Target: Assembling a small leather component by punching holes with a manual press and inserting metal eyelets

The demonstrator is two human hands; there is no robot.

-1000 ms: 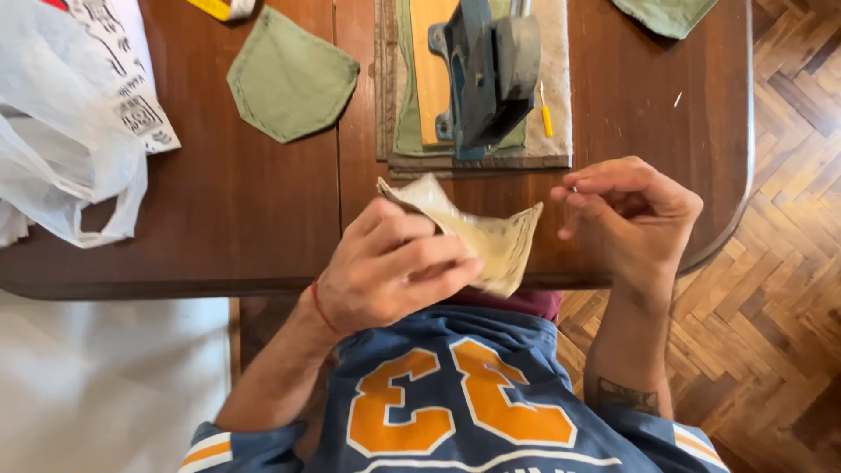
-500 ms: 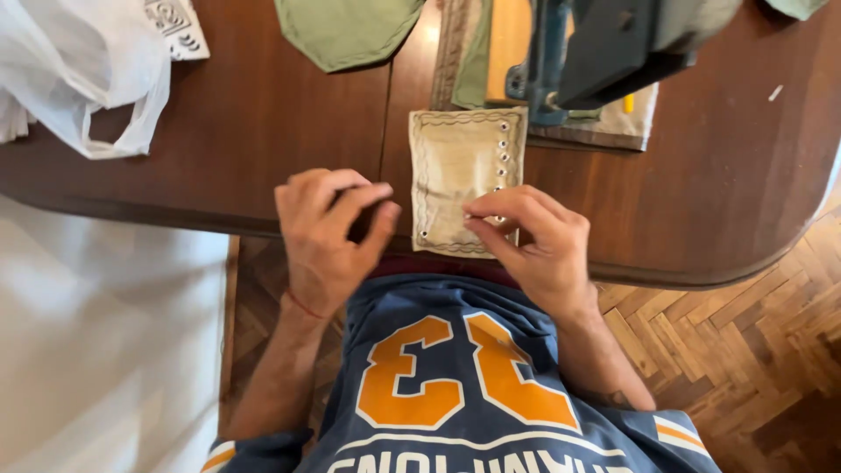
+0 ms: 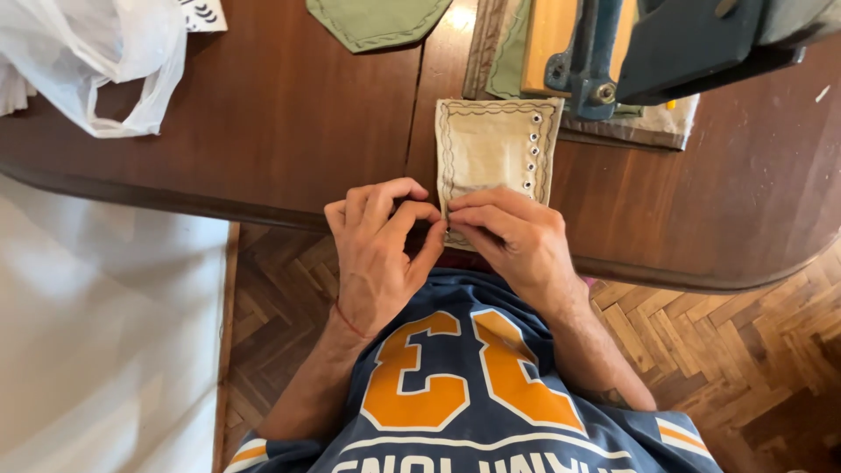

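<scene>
A beige fabric piece with stitched borders and a row of metal eyelets down its right side lies flat on the brown wooden table. Both hands meet at its near left corner. My left hand pinches that corner with thumb and forefinger. My right hand presses on the near edge of the fabric, fingers curled over it. The near edge of the fabric is hidden under my fingers.
A blue metal press tool stands on a wooden block over green cloth at the back right. A green fabric piece lies at the back. A white plastic bag sits at the left. Parquet floor lies below the table edge.
The fabric, earlier held crumpled in the air, now lies flat on the table. Both hands have come together at its near left corner.
</scene>
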